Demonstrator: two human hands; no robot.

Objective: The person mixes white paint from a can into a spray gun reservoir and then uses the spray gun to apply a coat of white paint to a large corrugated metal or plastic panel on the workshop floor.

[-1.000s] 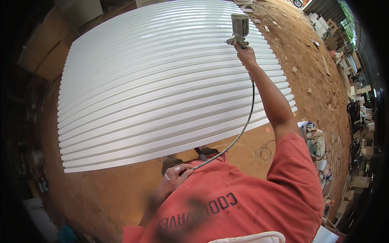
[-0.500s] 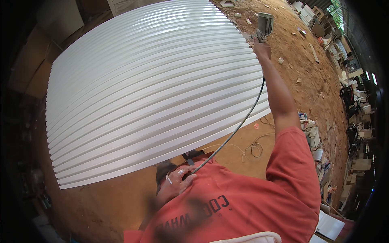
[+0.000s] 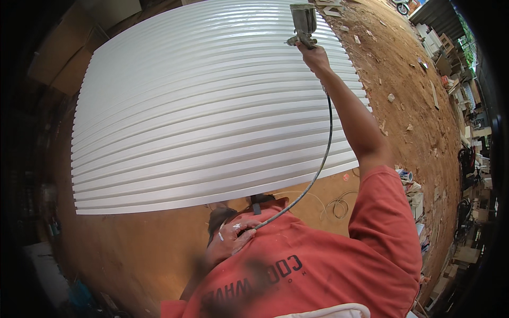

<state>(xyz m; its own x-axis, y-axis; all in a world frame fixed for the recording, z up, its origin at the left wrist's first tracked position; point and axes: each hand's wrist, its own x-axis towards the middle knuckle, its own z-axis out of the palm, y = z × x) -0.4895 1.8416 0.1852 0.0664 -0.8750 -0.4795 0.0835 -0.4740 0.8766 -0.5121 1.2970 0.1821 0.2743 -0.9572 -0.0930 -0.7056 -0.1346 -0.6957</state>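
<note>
My right hand (image 3: 314,55) grips a grey metal spray gun (image 3: 303,22) by its handle, arm outstretched over the far edge of the white-painted slats (image 3: 212,122). My left hand (image 3: 230,238) closes around the thin grey air hose (image 3: 318,169) near my chest. The gun probably sits top-heavy under its cup; the hose looks limp, best gathered close.

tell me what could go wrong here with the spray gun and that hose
1. The hose runs from the spray gun in the right hand low over the near edge of the white slats to the left hand. If it sags, it could drag across them and mark the finish.

2. The right arm is stretched far out over the slats, so the gun may waver and coat unevenly.

3. Loose cord lies coiled on the dirt floor near the feet, a likely trip hazard.
</note>
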